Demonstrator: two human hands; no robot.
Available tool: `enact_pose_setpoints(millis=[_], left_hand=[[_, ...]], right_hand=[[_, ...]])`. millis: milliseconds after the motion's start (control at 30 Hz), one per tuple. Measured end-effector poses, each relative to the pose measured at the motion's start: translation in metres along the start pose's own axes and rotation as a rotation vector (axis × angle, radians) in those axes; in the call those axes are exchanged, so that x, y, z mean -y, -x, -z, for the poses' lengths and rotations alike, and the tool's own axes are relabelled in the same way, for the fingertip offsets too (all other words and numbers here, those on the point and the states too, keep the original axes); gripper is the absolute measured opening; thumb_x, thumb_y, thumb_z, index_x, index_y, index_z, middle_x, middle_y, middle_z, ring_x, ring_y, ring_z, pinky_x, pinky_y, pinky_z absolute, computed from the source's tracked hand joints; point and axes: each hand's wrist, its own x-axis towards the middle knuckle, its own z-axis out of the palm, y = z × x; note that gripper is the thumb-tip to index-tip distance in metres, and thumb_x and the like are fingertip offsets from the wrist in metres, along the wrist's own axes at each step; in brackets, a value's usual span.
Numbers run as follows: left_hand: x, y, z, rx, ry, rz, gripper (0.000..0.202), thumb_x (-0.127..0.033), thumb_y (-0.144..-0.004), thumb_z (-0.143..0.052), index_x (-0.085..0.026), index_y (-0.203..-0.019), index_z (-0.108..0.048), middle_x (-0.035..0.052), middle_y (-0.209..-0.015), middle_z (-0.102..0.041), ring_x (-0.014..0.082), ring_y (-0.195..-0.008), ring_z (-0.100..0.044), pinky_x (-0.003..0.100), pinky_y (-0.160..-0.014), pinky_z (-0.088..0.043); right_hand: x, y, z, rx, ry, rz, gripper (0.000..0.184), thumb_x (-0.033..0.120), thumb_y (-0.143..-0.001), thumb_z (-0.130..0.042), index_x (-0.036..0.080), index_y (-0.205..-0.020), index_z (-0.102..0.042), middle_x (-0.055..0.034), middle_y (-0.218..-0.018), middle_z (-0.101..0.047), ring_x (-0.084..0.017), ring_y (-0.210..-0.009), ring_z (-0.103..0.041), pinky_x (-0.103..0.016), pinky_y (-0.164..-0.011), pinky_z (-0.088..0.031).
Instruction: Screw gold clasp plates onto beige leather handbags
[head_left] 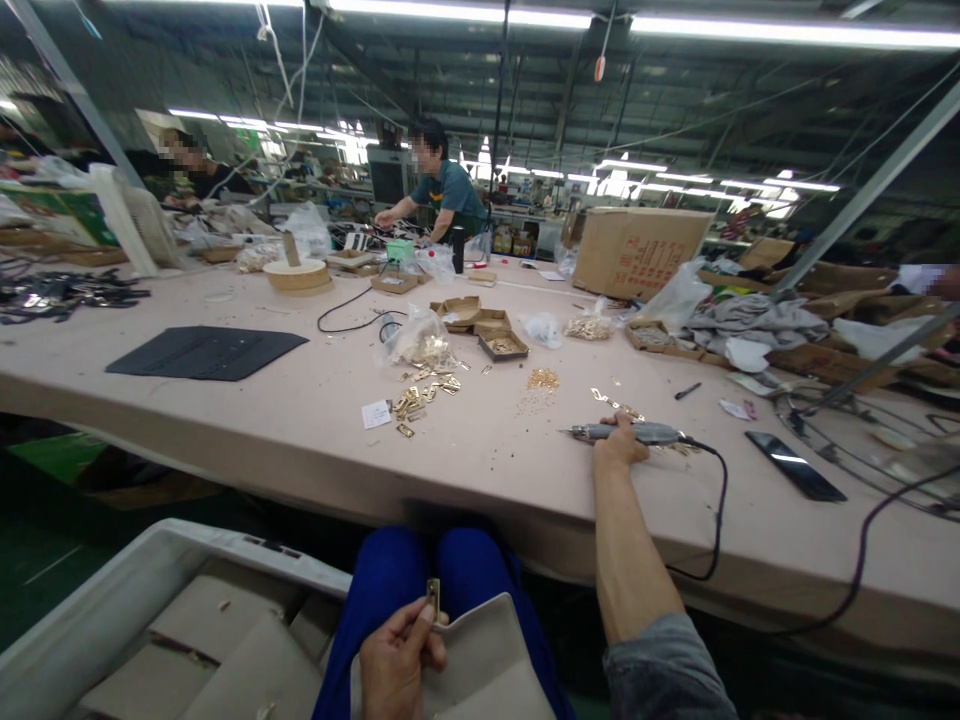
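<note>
Before us, a broad table wears a smooth, pinkish-beige covering that drapes over its front edge. Below it, on our left, we see a white plastic crate with a thick rim, holding flat beige pieces piled at angles. Toward the table's far right stands a square-edged cardboard box with red print. Our blue trousers support a beige panel, matt and slightly curved. On the table's left lies a flat, dark sheet with angled corners. We hold a grey tool, slim and cylindrical, tapering to a fine tip that points left; our right hand is closed around its barrel, and a black cord loops away from its back end. Our left hand has a narrow pinch on a metal plate, which juts upward from between thumb and fingers at the panel's upper edge, above our lap; whether it is fastened to the panel we cannot tell. It looks oblong, gold-coloured and shiny, with a darker patch. Similar loose plates lie heaped on the table, and beside them glint tiny gold-coloured bits, scattered like grains.
</note>
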Motion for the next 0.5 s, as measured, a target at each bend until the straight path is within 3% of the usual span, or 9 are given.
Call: enact_pose_setpoints(millis=[500], left_hand=[[0.0031, -0.0017, 0.0005, 0.008, -0.040, -0.014, 0.054, -0.054, -0.054, -0.096, -0.011, -0.083, -0.082, 0.0075, -0.063, -0.074, 0.0113, -0.042, -0.054, 0.023, -0.045, -0.046]], right_hand=[[-0.0050, -0.0033, -0.0013, -0.034, -0.030, -0.026, 0.036, 0.011, -0.068, -0.076, 0.022, -0.081, -0.044, 0.0038, -0.070, -0.061, -0.012, -0.053, -0.060, -0.024, -0.045, -0.057]])
